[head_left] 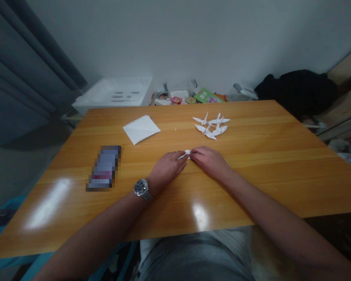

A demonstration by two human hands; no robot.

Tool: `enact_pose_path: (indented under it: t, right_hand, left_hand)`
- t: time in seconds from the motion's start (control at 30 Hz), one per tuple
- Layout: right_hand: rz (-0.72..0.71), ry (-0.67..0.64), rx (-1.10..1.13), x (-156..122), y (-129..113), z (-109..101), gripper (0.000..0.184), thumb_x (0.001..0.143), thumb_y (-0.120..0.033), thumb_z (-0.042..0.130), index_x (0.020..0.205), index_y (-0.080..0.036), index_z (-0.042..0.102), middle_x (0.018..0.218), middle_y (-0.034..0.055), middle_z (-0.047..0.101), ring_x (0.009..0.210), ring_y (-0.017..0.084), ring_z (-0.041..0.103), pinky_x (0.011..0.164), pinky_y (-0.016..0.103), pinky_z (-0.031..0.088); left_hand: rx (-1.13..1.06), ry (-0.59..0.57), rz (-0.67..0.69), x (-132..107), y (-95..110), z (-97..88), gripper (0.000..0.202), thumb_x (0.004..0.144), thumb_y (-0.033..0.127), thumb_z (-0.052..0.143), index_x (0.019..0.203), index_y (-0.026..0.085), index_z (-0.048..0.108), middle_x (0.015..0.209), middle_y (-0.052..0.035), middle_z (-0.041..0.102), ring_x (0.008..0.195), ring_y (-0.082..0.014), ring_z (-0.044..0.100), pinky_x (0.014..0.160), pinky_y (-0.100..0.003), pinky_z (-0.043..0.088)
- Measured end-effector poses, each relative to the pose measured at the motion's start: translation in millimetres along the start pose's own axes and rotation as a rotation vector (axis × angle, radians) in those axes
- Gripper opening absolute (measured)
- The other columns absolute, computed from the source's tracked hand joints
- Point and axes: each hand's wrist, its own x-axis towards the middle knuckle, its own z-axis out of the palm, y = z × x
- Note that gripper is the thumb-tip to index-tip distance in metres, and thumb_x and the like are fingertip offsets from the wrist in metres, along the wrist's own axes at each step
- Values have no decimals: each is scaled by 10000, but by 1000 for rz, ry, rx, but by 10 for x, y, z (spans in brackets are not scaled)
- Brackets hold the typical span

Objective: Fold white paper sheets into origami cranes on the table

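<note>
Between my fingertips, low over the wooden table (269, 164), is a small piece of folded white paper (187, 152). My left hand (171, 166) has its fingers pressed together on the paper's left part. From the other side, my right hand (209, 159) grips the paper's right part and covers it. Most of the paper is hidden under the fingers, so its full shape does not show. Beyond my right hand stand several white paper cranes (206, 130) in a close group. A silver wristwatch (141, 188) is on my left wrist.
White paper sheets (142, 128) with a perforated edge lie at the back left. A blurred-out phone (105, 166) rests on the left side. Behind the table are a white bin (117, 88), a green packet (207, 96) and a black cloth (298, 91).
</note>
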Motion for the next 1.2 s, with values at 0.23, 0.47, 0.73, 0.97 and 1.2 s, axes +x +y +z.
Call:
enact_pose_path:
  t: [0.23, 0.47, 0.73, 0.97, 1.2]
  right_hand:
    - [23, -18, 29, -42, 50, 43, 228, 1002, -165, 554, 1145, -201, 728, 1163, 116, 739, 1043, 248, 678, 897, 378, 559]
    - [8, -44, 9, -58, 26, 9, 233, 988, -129, 565, 1156, -175, 720, 1169, 126, 747, 1065, 251, 693, 911, 365, 573]
    - [8, -17, 5, -58, -1, 12, 244, 1012, -168, 523, 1141, -178, 730, 1177, 127, 743, 1071, 251, 690, 944, 389, 572]
    - [7, -14, 100, -63, -49, -55, 288, 1018, -238, 520, 1214, -163, 718, 1245, 160, 713, 1130, 285, 676, 990, 474, 566]
    - [26, -58, 39, -69, -101, -93, 324, 1026, -276, 512, 1246, -139, 706, 1331, 184, 652, 1207, 310, 626, 1021, 489, 547]
  left_hand:
    - [19, -30, -15, 7, -13, 15, 374, 1062, 299, 442, 1373, 160, 595, 1375, -126, 634, 1184, -258, 644, 1045, -419, 512]
    - [61, -65, -22, 1, 38, -33, 371, 1066, 277, 429, 1377, 151, 587, 1388, -130, 628, 1135, -252, 671, 1013, -406, 534]
    - [107, -77, 15, -16, 40, -51, 380, 1058, 286, 444, 1386, 148, 577, 1402, -139, 613, 1160, -269, 652, 1033, -420, 516]
    - [83, -63, 2, -40, -5, -26, 421, 1045, 301, 474, 1436, 158, 538, 1457, -140, 576, 1241, -269, 610, 1096, -428, 450]
    - [89, -66, 32, -50, -32, -24, 432, 1061, 305, 438, 1445, 131, 530, 1473, -151, 559, 1301, -270, 573, 1143, -458, 393]
